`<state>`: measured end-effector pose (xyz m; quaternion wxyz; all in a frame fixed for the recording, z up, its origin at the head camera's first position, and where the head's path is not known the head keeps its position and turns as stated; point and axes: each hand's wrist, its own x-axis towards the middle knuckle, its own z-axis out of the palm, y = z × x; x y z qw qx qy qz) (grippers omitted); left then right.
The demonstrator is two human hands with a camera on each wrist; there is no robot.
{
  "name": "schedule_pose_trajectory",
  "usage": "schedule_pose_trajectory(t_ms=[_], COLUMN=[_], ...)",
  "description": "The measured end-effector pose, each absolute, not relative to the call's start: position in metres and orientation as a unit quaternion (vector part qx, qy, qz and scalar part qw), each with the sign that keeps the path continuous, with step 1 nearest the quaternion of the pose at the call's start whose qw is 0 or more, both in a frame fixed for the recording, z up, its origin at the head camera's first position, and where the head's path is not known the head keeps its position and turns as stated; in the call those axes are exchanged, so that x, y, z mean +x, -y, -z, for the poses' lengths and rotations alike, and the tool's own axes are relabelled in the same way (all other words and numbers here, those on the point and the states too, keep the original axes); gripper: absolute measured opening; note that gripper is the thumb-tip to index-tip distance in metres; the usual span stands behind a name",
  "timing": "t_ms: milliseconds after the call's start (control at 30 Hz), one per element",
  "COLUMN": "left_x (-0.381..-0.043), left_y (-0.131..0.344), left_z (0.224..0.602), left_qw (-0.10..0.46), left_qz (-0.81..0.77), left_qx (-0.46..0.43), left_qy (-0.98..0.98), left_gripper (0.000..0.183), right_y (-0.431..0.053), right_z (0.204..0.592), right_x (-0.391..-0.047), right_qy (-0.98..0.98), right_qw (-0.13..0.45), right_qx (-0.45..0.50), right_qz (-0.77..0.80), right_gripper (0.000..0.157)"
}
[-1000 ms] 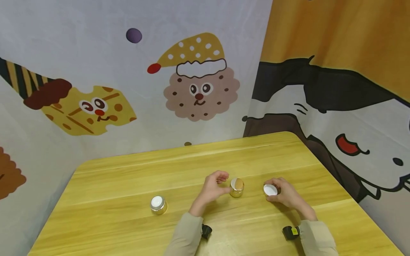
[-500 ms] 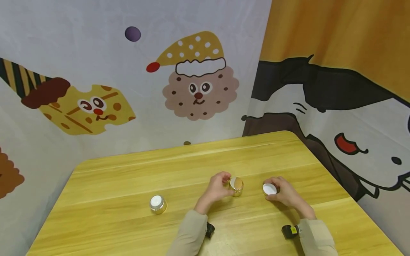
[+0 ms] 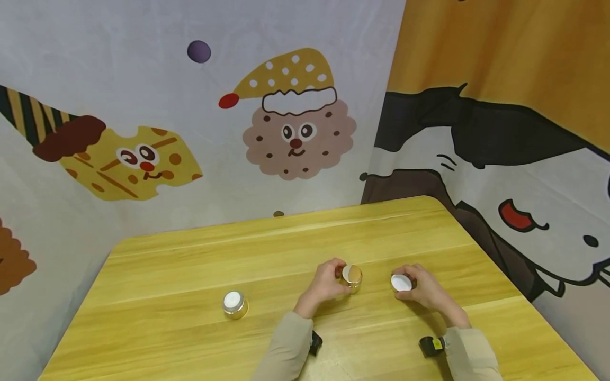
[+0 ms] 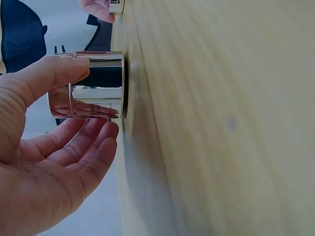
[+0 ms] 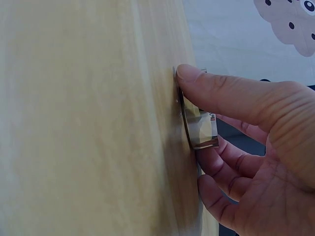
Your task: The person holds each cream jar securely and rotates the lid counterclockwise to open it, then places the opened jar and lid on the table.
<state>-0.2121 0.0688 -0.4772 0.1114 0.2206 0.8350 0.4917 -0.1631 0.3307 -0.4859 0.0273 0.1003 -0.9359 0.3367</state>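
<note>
A shiny gold cosmetic jar with its lid on (image 3: 352,275) stands upright on the table. My left hand (image 3: 326,283) grips it from the left, thumb on the near side and fingers curled round the far side. In the left wrist view the jar's mirror-like wall (image 4: 101,93) shows a seam between lid and body. To the right, my right hand (image 3: 425,289) pinches a loose gold jar lid (image 3: 401,282), its white inside facing up. The right wrist view has the lid's gold side (image 5: 201,129) between thumb and fingers, low against the table.
An open gold jar (image 3: 235,306) with a white top surface stands farther left on the wooden table (image 3: 190,264). Behind the table hangs a cloth (image 3: 305,201) printed with cartoon figures. Black wrist cameras sit on both cuffs.
My left hand has moved right to the lidded jar, and its fingers have closed round it. The right hand with the lid and the open jar have stayed in place.
</note>
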Motion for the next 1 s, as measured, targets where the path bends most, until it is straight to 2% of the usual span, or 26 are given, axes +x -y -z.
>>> schedule_pose_trajectory(t_ms=[667, 1000], left_x=[-0.2153, -0.2162], left_y=[-0.0681, -0.0649], left_z=[0.4824, 0.4862], left_qw=[0.101, 0.090], left_qz=[-0.499, -0.508], left_qx=[0.239, 0.235], left_qy=[-0.827, -0.824], left_gripper=[0.037, 0.036], right_y=[-0.3307, -0.3305], right_z=[0.4881, 0.4902], right_x=[-0.1634, -0.1637], right_qy=[0.936, 0.937], right_qw=[0.034, 0.038], right_qx=[0.105, 0.104], right_qz=[-0.334, -0.333], right_gripper=[0.045, 0.045])
